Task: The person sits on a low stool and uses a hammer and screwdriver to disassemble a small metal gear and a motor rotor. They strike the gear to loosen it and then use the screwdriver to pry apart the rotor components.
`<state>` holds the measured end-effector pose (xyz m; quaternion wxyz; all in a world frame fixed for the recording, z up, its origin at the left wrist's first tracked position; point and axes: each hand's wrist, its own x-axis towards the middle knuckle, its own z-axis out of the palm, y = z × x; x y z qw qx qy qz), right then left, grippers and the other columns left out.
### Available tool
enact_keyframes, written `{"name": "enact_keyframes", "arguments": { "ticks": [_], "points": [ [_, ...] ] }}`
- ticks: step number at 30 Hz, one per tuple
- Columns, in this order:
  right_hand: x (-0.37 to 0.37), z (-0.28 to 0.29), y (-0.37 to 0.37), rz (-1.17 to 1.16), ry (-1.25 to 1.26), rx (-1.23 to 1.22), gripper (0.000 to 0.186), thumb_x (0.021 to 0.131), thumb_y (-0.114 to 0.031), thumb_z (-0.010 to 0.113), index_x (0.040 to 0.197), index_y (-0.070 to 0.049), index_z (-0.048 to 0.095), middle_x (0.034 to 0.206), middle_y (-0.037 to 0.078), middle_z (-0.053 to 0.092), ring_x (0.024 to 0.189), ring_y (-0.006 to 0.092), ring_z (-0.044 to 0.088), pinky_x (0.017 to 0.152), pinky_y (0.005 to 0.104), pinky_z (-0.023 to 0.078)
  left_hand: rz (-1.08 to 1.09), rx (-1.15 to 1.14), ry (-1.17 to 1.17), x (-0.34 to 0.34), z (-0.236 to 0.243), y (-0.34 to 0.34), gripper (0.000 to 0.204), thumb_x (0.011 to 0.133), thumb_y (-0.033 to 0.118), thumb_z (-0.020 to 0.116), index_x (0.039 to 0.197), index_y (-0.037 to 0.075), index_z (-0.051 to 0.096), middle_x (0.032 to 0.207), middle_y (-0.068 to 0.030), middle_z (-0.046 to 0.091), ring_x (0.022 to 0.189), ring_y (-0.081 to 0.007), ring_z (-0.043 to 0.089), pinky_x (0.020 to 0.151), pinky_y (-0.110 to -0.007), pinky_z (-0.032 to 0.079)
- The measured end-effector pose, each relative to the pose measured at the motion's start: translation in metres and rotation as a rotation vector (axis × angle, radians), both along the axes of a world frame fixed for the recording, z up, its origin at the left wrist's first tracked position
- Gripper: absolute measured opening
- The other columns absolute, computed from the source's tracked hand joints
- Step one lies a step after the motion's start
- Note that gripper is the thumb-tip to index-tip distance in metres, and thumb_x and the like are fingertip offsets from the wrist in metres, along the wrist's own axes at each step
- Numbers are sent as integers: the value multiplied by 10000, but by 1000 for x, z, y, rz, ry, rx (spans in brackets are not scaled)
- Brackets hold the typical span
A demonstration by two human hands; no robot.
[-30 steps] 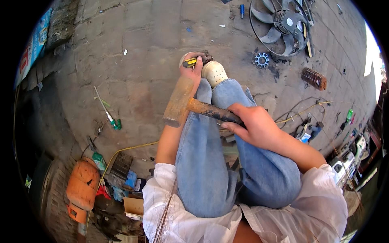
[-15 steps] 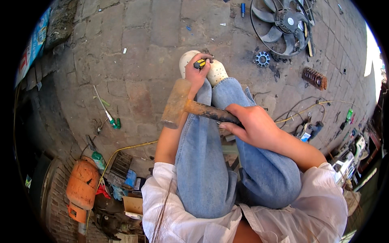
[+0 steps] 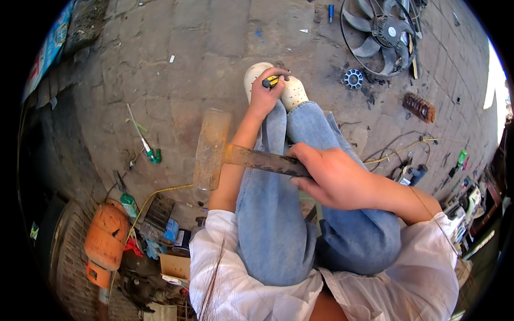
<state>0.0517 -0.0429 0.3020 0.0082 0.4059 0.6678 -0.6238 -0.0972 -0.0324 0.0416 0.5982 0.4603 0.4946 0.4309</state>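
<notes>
My right hand (image 3: 337,179) is wrapped round the dark, worn handle of a hammer (image 3: 211,150). Its large, rusty head is raised over my left forearm. Down between the pale clogs (image 3: 294,94), my left hand (image 3: 266,96) is closed on a tool with a black-and-yellow handle (image 3: 271,81). Only the handle's upper end shows, so the tool's kind is unclear. Something small and dark lies by my left fingertips, mostly hidden by the hand.
A fan (image 3: 386,32) lies at the far right, near a toothed ring (image 3: 353,79) and a rusty brown coil-like part (image 3: 418,107). To the left are a green-and-white tool (image 3: 144,142) and an orange gas cylinder (image 3: 107,235). A yellow hose (image 3: 155,195) runs beside the cylinder.
The hammer has moved left and slightly toward me, its head further from my left hand. My left hand keeps its grip on the tool by the clogs. The whole view has shifted slightly.
</notes>
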Motion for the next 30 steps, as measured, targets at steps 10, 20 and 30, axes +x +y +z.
{"name": "enact_keyframes", "arguments": {
  "ticks": [10, 20, 30],
  "points": [
    [-11, 18, 52, -55, -53, -595, 297, 1022, -269, 496, 1052, 23, 450, 635, 63, 522, 499, 168, 540, 461, 311, 432, 17, 18, -26, 2, -8, -3, 133, 930, 64, 588, 1022, 1, 661, 935, -55, 671, 899, -128, 620, 833, -269, 485],
    [-5, -1, 41, -195, -142, -266, 280, 968, -226, 567, 984, 52, 545, 633, 130, 562, 611, 247, 603, 579, 384, 468, 67, -18, -122, 0, -13, -7, 165, 934, 114, 567, 1001, 5, 673, 923, -60, 681, 893, -142, 627, 840, -295, 490],
    [3, -23, 33, -218, -242, -315, 329, 951, -246, 583, 1047, 68, 570, 707, 185, 594, 667, 290, 612, 637, 406, 475, -1, 164, 50, -6, -36, -15, 319, 892, 101, 644, 1195, 14, 592, 1069, -59, 670, 981, -163, 623, 913, -292, 490]
  ]
}}
